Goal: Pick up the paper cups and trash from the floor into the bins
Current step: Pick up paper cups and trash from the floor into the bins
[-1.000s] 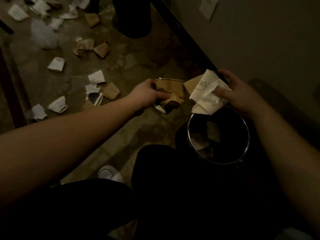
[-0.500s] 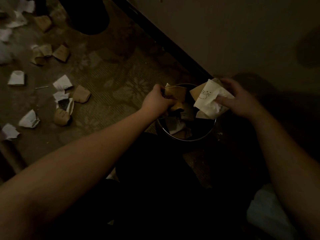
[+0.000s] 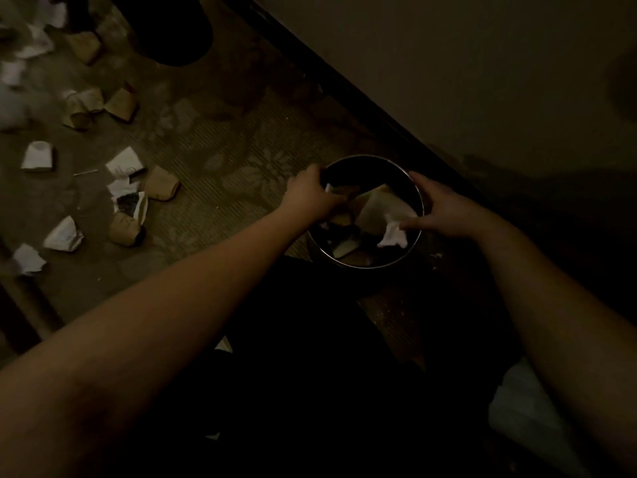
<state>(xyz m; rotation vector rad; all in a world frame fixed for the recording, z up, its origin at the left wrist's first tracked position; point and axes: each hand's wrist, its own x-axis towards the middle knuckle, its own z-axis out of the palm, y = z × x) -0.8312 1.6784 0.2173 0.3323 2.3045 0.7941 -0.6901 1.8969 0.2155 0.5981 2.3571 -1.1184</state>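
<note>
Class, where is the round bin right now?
In the head view the bin stands on the floor right of centre, near the dark baseboard, between the left hand and right hand.

Your floor (image 3: 220, 157) is dim patterned carpet, running up to a dark baseboard (image 3: 348, 84) along the wall. On it: round metal-rimmed bin (image 3: 418, 198) near the baseboard, dark round bin (image 3: 172, 32) far left of it. Crushed brown paper cups (image 3: 162, 188) and crumpled white paper cups (image 3: 38, 157) scattered well left of the metal bin. Thin white stick (image 3: 85, 173) among them.
</note>
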